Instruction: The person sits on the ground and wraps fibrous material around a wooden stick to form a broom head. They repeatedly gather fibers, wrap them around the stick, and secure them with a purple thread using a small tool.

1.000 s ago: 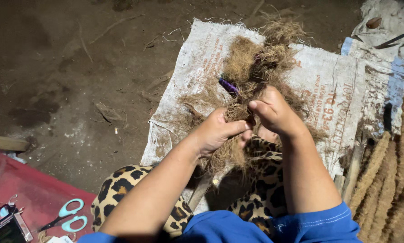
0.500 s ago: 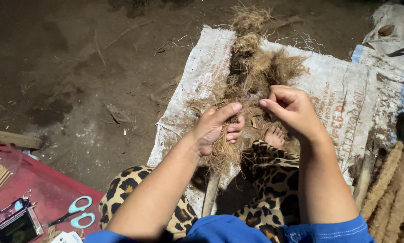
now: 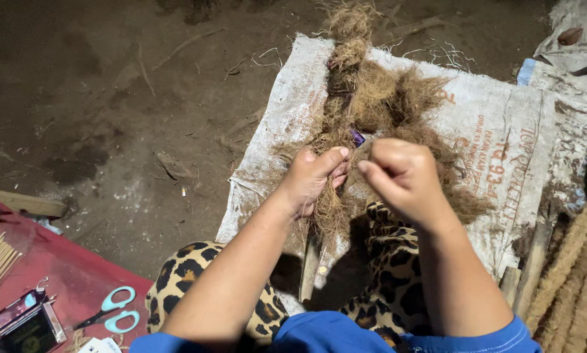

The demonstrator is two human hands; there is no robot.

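While both hands pinch it, fibre bundle (image 3: 346, 111) running lengthwise away, over sack (image 3: 503, 131)

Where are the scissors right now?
In the head view, the light-blue-handled scissors lie at the bottom left on the red mat, beside a small dark box, well clear of the left hand.

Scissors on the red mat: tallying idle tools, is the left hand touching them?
Apart. The head view shows the left hand gripping the fibre bundle, with bare ground between it and the scissors.
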